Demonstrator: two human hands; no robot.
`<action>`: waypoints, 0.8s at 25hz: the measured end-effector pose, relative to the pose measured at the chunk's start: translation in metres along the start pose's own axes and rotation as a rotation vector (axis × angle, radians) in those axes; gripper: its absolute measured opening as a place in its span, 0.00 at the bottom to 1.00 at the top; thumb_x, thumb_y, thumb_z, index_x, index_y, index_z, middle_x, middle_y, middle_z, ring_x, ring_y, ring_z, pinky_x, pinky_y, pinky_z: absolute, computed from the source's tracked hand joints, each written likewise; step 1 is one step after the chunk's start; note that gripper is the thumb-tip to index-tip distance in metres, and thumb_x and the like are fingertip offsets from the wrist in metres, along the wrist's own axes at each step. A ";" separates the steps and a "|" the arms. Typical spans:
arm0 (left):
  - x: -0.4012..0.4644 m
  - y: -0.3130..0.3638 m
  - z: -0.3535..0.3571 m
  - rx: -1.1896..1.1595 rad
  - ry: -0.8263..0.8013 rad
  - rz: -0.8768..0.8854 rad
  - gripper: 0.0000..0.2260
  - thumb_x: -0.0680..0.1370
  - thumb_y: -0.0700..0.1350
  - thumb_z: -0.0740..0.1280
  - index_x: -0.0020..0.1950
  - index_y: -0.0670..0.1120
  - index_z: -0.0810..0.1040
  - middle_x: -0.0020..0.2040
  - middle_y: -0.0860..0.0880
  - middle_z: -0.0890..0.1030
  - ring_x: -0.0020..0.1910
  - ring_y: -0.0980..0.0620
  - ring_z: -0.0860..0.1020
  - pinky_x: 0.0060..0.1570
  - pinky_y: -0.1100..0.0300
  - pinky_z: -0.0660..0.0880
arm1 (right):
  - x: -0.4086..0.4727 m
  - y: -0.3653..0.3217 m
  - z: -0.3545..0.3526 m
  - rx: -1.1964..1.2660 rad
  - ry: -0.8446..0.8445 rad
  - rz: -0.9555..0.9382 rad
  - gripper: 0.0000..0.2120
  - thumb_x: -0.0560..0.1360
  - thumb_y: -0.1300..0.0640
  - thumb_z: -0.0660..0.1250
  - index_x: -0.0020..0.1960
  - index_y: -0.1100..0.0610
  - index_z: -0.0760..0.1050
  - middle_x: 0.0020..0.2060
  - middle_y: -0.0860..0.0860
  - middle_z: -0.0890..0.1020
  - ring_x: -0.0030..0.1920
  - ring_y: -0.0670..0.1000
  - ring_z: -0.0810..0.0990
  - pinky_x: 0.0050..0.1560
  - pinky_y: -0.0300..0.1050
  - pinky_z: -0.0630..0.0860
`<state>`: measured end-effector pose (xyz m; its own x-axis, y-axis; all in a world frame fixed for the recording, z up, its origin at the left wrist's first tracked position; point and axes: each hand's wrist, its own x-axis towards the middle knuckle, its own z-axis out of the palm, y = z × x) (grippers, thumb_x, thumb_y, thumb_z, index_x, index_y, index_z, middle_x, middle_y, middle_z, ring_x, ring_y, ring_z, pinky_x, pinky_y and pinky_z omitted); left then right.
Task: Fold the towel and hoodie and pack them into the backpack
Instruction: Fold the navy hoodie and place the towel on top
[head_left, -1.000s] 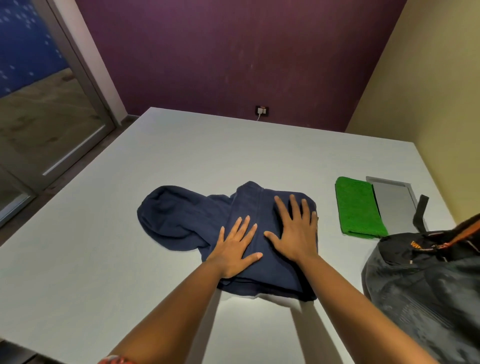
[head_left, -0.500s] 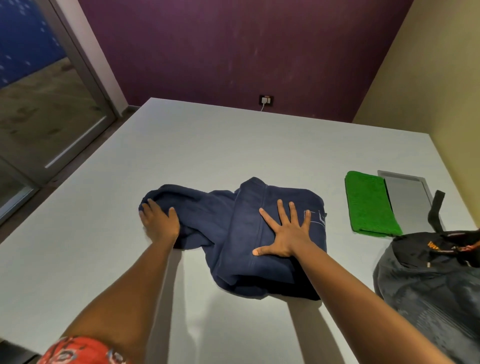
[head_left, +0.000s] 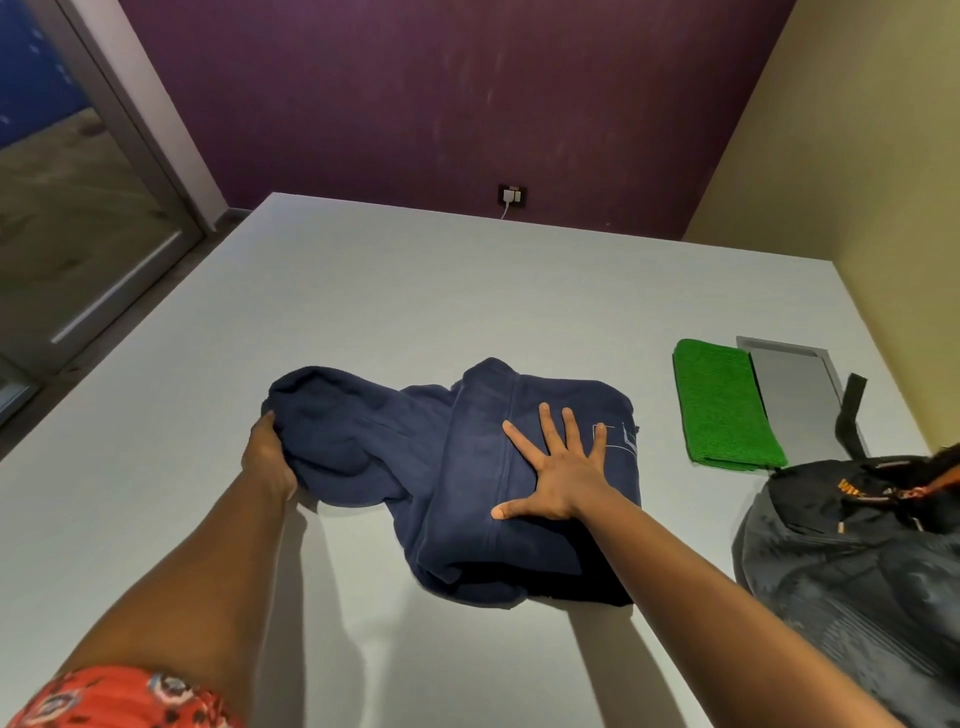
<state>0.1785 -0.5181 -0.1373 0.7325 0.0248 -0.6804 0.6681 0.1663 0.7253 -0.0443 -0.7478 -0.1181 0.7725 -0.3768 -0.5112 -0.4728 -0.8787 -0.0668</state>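
Navy hoodie (head_left: 467, 467) lies mid-counter (head_left: 363, 291), body folded, hood spread out to the left. My left hand (head_left: 267, 460) grasps the hood's outer edge, fingers curled under the cloth. My right hand (head_left: 558, 475) presses flat on the folded body, fingers straight and spread. Folded green towel (head_left: 724, 402) sits right of the hoodie, apart from it. Dark backpack (head_left: 857, 551) at the counter's near right.
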 end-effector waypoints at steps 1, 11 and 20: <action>-0.001 0.003 -0.001 -0.004 -0.006 0.023 0.15 0.74 0.49 0.61 0.57 0.47 0.78 0.57 0.49 0.80 0.50 0.48 0.78 0.50 0.57 0.76 | 0.000 0.000 0.000 0.000 0.000 -0.001 0.52 0.62 0.23 0.59 0.72 0.37 0.31 0.73 0.53 0.28 0.72 0.59 0.26 0.66 0.68 0.28; -0.088 0.041 0.047 0.031 -0.088 0.496 0.07 0.76 0.40 0.60 0.40 0.47 0.74 0.38 0.49 0.76 0.42 0.49 0.75 0.36 0.63 0.73 | -0.008 0.007 0.001 0.169 0.113 -0.096 0.51 0.64 0.31 0.67 0.75 0.40 0.39 0.76 0.52 0.37 0.76 0.56 0.34 0.69 0.64 0.29; -0.189 -0.047 0.124 0.842 -0.685 1.175 0.19 0.67 0.46 0.62 0.52 0.36 0.77 0.55 0.44 0.77 0.54 0.48 0.75 0.53 0.62 0.69 | -0.022 0.047 -0.009 1.561 0.436 0.022 0.26 0.74 0.76 0.59 0.69 0.59 0.64 0.58 0.56 0.76 0.61 0.53 0.74 0.47 0.30 0.76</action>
<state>0.0250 -0.6527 -0.0303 0.6317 -0.7241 0.2771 -0.5744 -0.1971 0.7945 -0.0794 -0.7835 -0.1020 0.6865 -0.6740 -0.2730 -0.2223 0.1630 -0.9613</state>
